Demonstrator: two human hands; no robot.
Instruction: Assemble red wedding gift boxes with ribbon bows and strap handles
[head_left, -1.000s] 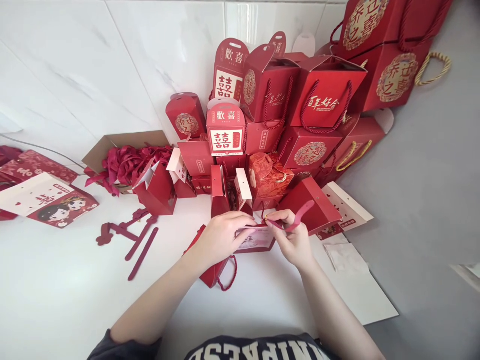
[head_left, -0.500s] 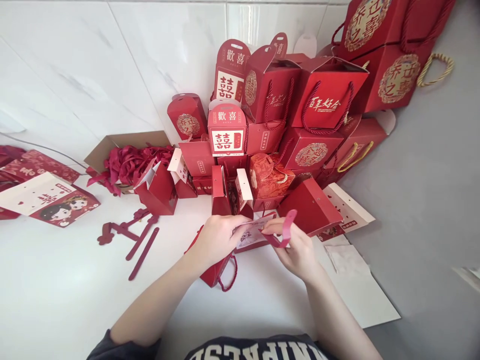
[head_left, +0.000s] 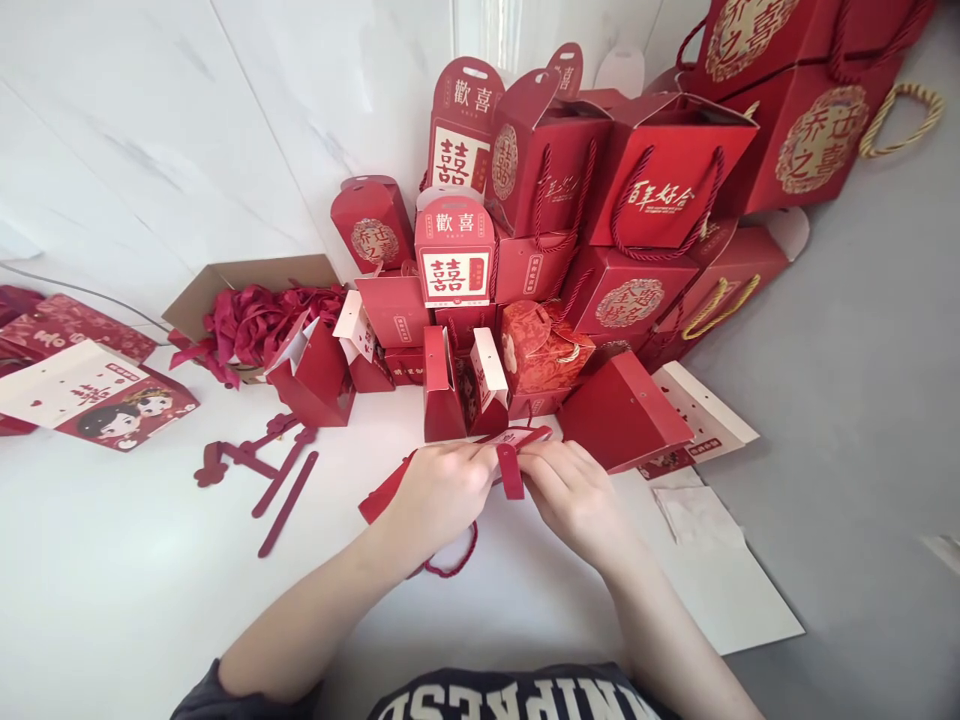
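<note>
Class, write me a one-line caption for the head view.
Left hand and right hand gather at a red strap and half-hidden box, before stacked red boxes.

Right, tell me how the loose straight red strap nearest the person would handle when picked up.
The straight strap is probably light, looking thin and narrow; likely bendable, since a similar strap nearby curls; and unlikely to roll, as it lies flat.

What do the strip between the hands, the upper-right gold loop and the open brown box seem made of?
Strip: possibly imitation leather or felt; its surface looks dull and even. Gold loop: twisted cord, slightly shiny, its strands spiralling. Brown box: probably matte cardboard, its walls flat.
</note>
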